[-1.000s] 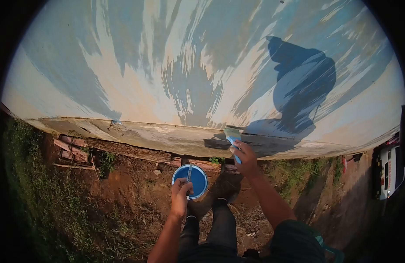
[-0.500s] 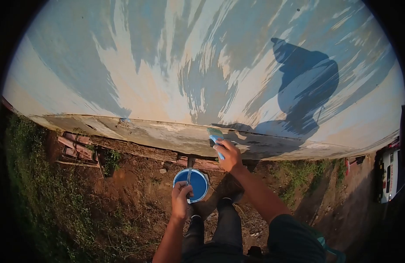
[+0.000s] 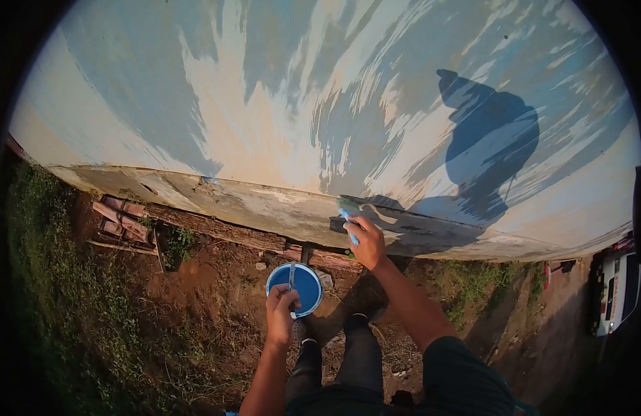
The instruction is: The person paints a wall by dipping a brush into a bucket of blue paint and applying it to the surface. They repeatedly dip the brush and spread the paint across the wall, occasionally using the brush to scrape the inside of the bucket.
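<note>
My right hand point(image 3: 366, 241) is closed around the light blue handle of a paintbrush point(image 3: 348, 218). Its bristle end lies against the wall point(image 3: 258, 149), near the ledge at the foot of the painted surface. Blue-grey strokes fan upward over pale cream on that wall. Lower and to the left, my left hand point(image 3: 282, 313) grips the narrow grey handle that spans the top of a paint bucket point(image 3: 268, 281). Blue paint point(image 3: 306, 288) shows inside the bucket, in front of my legs.
A rough wooden beam point(image 3: 216, 227) runs along the wall's base, with reddish bricks point(image 3: 123, 218) at its left end. Weeds point(image 3: 64, 277) cover the ground at left. A white vehicle point(image 3: 615, 295) stands at far right. My shadow point(image 3: 494, 139) falls on the wall.
The bucket and my left hand have shifted slightly left. My right hand with the paintbrush sits a little further right and lower in view. The whole view has turned slightly.
</note>
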### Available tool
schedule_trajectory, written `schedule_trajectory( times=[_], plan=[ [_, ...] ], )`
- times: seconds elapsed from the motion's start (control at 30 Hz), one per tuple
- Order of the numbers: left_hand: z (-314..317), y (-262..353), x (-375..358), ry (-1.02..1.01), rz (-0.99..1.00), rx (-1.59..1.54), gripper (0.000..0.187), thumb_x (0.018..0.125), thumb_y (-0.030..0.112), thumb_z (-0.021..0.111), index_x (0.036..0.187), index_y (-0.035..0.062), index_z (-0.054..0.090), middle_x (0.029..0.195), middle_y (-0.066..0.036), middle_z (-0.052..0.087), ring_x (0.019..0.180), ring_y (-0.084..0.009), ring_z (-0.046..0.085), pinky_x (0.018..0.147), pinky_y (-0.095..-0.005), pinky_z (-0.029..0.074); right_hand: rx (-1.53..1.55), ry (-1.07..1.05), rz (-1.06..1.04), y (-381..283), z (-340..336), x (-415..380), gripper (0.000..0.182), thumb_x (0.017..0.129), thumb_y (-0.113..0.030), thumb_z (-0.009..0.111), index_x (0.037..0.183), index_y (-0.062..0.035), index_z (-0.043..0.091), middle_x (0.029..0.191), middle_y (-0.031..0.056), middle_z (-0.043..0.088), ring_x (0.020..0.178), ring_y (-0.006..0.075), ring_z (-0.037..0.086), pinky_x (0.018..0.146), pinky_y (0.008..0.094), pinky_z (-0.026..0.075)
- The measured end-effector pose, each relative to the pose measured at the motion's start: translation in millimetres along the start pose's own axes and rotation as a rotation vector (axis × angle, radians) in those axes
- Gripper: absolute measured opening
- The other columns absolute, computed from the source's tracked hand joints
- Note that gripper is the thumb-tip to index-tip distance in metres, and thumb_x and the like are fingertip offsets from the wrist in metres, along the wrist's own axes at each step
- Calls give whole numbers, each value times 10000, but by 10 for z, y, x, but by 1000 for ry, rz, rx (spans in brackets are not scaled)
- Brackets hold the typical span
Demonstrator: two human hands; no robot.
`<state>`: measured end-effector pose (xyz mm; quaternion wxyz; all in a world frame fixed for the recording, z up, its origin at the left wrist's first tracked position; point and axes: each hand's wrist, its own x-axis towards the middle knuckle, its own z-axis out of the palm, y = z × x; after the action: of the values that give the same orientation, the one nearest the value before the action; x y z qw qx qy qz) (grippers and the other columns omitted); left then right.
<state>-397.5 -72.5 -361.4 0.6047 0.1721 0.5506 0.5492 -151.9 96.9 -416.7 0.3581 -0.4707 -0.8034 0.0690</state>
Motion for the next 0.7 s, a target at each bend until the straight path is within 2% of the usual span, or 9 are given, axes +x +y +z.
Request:
schedule_trajectory(
  times=[0.1,0.17,0.23,0.3,0.43,0.5,0.57,0.63,0.7],
  plan=[
    [-82,23,9,-29,11,12,142,974,90,600,1090,8,593,895,-41,609,790,-133,558,758,-286,465,6,92,18,152,-12,159,394,736,96,785,1099,-52,739,1196,118,678,1132,330,682,844,439,615],
    [-158,63,-12,-23,1,27,147,971,99,604,1088,8,596,899,-42,612,788,-133,558,755,-287,461,39,166,35,-80,-283,285,359,755,101,783,1087,-33,748,1188,122,685,1145,338,688,865,439,622],
    [-172,159,-57,-18,1,47,150,971,106,603,1086,8,597,899,-42,614,785,-133,557,752,-287,459,-117,349,-151,-308,-618,355,317,768,106,781,1063,-11,757,1171,132,694,1163,350,692,894,446,628],
    [-159,228,-111,-15,10,51,154,972,113,603,1084,8,598,898,-43,615,782,-133,556,749,-286,457,-155,418,-136,-446,-790,396,295,776,108,776,1049,-2,766,1159,139,699,1194,355,683,925,456,625],
    [-110,416,-181,-50,34,73,149,978,125,597,1082,19,603,890,-33,620,764,-125,552,739,-280,451,-32,286,-158,-436,-847,499,246,796,94,766,1023,-1,748,1134,137,699,1134,336,699,864,438,622],
    [-109,523,-214,-71,49,81,145,979,127,595,1080,24,605,887,-29,622,758,-122,551,736,-278,449,71,-30,-10,-207,-747,460,235,811,78,751,1026,-16,737,1098,121,699,1012,343,710,804,432,603],
    [-127,640,-242,-97,87,92,143,979,136,600,1073,29,608,884,-22,626,752,-117,550,731,-273,446,15,-22,-97,-61,-901,574,262,807,72,743,1045,-36,737,1088,108,693,950,352,697,777,432,584],
    [-142,754,-291,-98,104,90,142,980,139,600,1068,28,608,881,-22,626,751,-117,550,729,-272,445,60,-42,84,-252,-1333,812,275,792,76,746,1044,-34,735,1097,110,689,969,349,698,784,436,584],
    [-146,840,-310,-96,115,84,141,981,142,600,1063,28,609,878,-22,626,750,-117,550,728,-271,444,22,10,57,-546,-1684,976,258,800,65,749,1042,-25,738,1105,108,693,1005,336,704,805,433,599]
  ],
)
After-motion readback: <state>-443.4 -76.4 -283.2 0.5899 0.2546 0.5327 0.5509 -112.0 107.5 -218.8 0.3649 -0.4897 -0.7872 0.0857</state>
